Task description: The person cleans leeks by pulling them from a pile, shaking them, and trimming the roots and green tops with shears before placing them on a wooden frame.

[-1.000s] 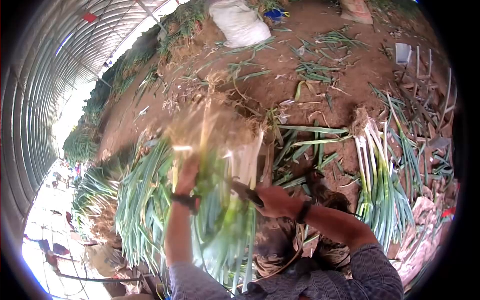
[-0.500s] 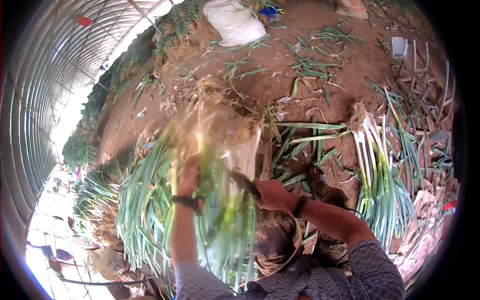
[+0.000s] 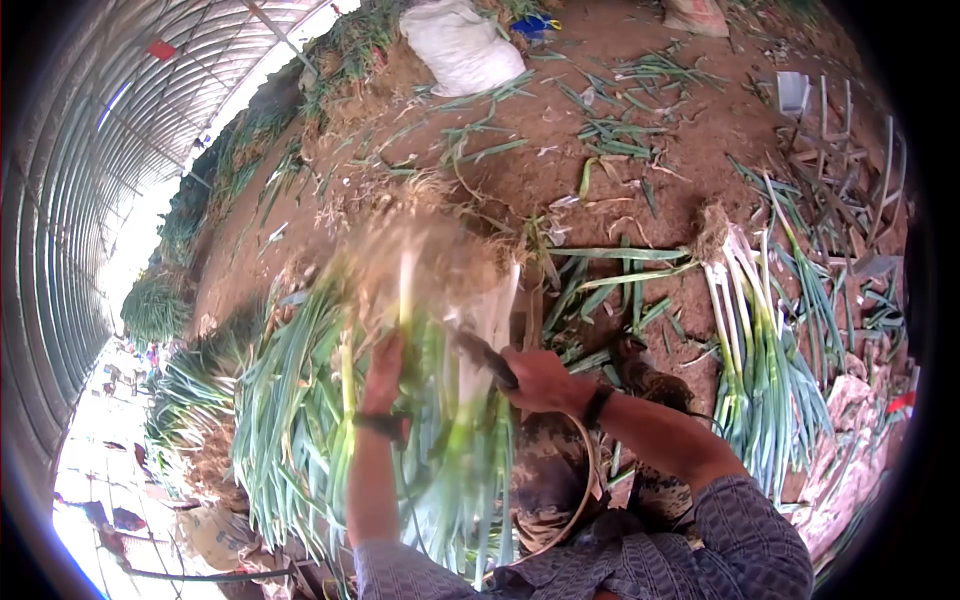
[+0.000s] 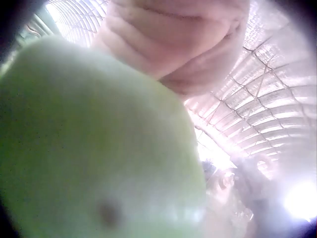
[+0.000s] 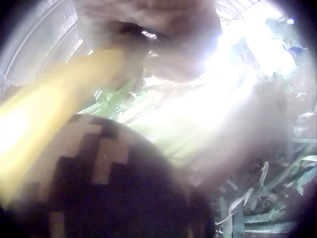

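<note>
My left hand (image 3: 384,365) grips a green onion (image 3: 406,280) by its stalk, root end pointing away from me. Its roots are blurred over the pile. In the left wrist view, a blurred green surface (image 4: 99,134) fills much of the picture below the left hand (image 4: 173,44). My right hand (image 3: 543,380) holds a dark air blow gun (image 3: 486,358), its nose toward the onion stalks. From that grip a yellow hose (image 5: 49,114) runs down past my camouflage knee (image 5: 104,178). Many green onions (image 3: 290,420) lie under and beside my left arm.
A bundle of green onions (image 3: 745,330) lies on the soil to the right. Cut leaves (image 3: 620,135) litter the ground ahead. Beyond are a white sack (image 3: 460,50) and, far right, a metal frame (image 3: 840,170). More onions are heaped at the left.
The held onion has come slightly nearer me, and its blurred roots sit lower. My right hand with the blow gun has shifted a little forward. Both grips stay the same.
</note>
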Available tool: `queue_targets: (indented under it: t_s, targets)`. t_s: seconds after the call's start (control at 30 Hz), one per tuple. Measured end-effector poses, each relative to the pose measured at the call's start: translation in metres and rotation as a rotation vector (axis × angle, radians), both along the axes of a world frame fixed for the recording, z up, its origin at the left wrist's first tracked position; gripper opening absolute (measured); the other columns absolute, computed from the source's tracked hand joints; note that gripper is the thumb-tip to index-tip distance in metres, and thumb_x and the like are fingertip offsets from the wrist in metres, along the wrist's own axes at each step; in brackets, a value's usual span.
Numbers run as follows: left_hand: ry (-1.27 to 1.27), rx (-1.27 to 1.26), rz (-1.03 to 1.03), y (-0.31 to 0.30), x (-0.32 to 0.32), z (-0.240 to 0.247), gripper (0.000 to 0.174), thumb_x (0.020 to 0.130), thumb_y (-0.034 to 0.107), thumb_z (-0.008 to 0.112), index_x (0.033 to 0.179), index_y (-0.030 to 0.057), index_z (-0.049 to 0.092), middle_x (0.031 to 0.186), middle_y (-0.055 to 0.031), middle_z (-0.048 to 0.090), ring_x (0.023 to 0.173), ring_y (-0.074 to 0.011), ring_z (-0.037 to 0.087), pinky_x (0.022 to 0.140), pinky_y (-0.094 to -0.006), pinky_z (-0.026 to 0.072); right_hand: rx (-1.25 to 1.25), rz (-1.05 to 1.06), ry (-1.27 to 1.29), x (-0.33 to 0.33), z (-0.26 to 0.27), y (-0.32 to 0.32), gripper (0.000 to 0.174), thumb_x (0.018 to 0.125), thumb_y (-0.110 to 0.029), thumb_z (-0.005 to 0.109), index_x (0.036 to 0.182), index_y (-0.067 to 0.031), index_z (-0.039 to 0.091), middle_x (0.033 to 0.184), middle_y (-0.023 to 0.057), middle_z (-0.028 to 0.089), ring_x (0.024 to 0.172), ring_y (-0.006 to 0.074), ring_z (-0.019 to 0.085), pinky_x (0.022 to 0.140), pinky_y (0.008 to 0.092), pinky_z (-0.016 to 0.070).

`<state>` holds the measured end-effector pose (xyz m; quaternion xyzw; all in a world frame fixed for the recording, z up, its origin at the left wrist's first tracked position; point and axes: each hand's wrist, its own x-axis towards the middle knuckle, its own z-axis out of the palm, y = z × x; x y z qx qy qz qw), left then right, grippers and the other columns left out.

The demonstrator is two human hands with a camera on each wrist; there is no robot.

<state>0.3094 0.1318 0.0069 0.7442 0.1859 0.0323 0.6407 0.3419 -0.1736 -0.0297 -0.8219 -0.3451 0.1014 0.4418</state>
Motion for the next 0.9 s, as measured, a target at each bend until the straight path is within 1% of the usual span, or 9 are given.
queue_targets:
  t_s: [0.07,0.13,0.23,0.33,0.4,0.5,0.57,0.63,0.9]
  targets:
    - [-0.058,-0.029,0.030,0.003,-0.008,-0.004,0.024,0.098,0.025,0.049,0.102,0.0032,0.060,0.081,-0.0062,0.064,0.072,-0.0154,0.062,0.061,-0.0262,0.0498,-0.004,0.022,0.041,0.000,-0.001,0.003,0.031,0.082,-0.027,0.066,0.097,-0.0060,0.049,0.077,0.0176,0.062,0.072,0.0424,0.060,0.062,0.0519,0.0467]
    - [-0.073,0.184,0.040,0.045,-0.012,-0.050,0.025,0.097,0.027,0.050,0.101,0.0039,0.060,0.080,-0.0056,0.063,0.072,-0.0153,0.062,0.061,-0.0256,0.0495,0.089,-0.042,-0.045,0.004,-0.007,0.004,0.032,0.082,-0.027,0.066,0.098,-0.0058,0.049,0.075,0.0181,0.061,0.071,0.0429,0.060,0.062,0.0521,0.0469]
    - [-0.093,0.237,0.067,0.042,-0.019,-0.047,0.025,0.097,0.030,0.052,0.097,0.0054,0.059,0.075,-0.0032,0.059,0.067,-0.0124,0.059,0.060,-0.0256,0.0480,0.121,-0.067,-0.085,0.007,-0.007,0.003,0.034,0.081,-0.028,0.067,0.098,-0.0056,0.049,0.073,0.0184,0.060,0.069,0.0434,0.060,0.061,0.0524,0.0470]
    - [-0.160,0.021,0.040,0.032,-0.027,-0.051,0.025,0.097,0.031,0.054,0.098,0.0062,0.058,0.072,-0.0020,0.056,0.062,-0.0107,0.055,0.053,-0.0258,0.0455,0.060,-0.021,-0.100,0.005,-0.009,0.001,0.035,0.081,-0.030,0.068,0.098,-0.0055,0.049,0.072,0.0185,0.060,0.069,0.0436,0.060,0.061,0.0524,0.0472]
    - [-0.147,0.035,0.020,0.031,-0.029,-0.052,0.024,0.097,0.031,0.055,0.100,0.0067,0.057,0.069,-0.0016,0.054,0.057,-0.0103,0.053,0.047,-0.0264,0.0436,0.030,0.015,-0.111,0.002,-0.006,0.002,0.033,0.081,-0.028,0.067,0.097,-0.0053,0.050,0.073,0.0180,0.061,0.068,0.0420,0.061,0.061,0.0509,0.0477]
    - [-0.064,0.112,-0.016,0.002,-0.039,-0.030,0.026,0.097,0.032,0.055,0.103,0.0070,0.057,0.066,-0.0008,0.051,0.053,-0.0109,0.051,0.044,-0.0275,0.0437,0.049,-0.001,-0.102,-0.003,-0.001,0.002,0.027,0.079,-0.021,0.067,0.095,-0.0048,0.053,0.075,0.0172,0.062,0.067,0.0392,0.062,0.061,0.0482,0.0485]
    - [0.015,0.009,-0.112,-0.002,-0.043,-0.022,0.028,0.097,0.034,0.055,0.105,0.0073,0.057,0.066,-0.0005,0.051,0.053,-0.0111,0.050,0.044,-0.0277,0.0437,0.124,-0.093,-0.075,-0.001,-0.002,0.004,0.027,0.080,-0.021,0.067,0.095,-0.0048,0.052,0.075,0.0176,0.062,0.068,0.0397,0.062,0.061,0.0487,0.0484]
    - [0.021,-0.043,0.065,-0.015,-0.043,-0.024,0.032,0.096,0.039,0.055,0.103,0.0085,0.057,0.065,0.0013,0.048,0.051,-0.0097,0.047,0.043,-0.0270,0.0414,0.077,-0.045,-0.116,-0.001,0.001,0.001,0.026,0.080,-0.021,0.067,0.096,-0.0051,0.052,0.073,0.0172,0.061,0.068,0.0400,0.062,0.060,0.0488,0.0482]
    - [0.070,-0.296,-0.005,-0.008,-0.058,-0.001,0.041,0.095,0.052,0.055,0.098,0.0106,0.056,0.063,0.0037,0.043,0.048,-0.0080,0.041,0.041,-0.0246,0.0345,0.065,0.006,-0.103,-0.007,-0.009,0.009,0.030,0.083,-0.026,0.067,0.097,-0.0055,0.049,0.072,0.0183,0.061,0.066,0.0412,0.061,0.058,0.0507,0.0479]
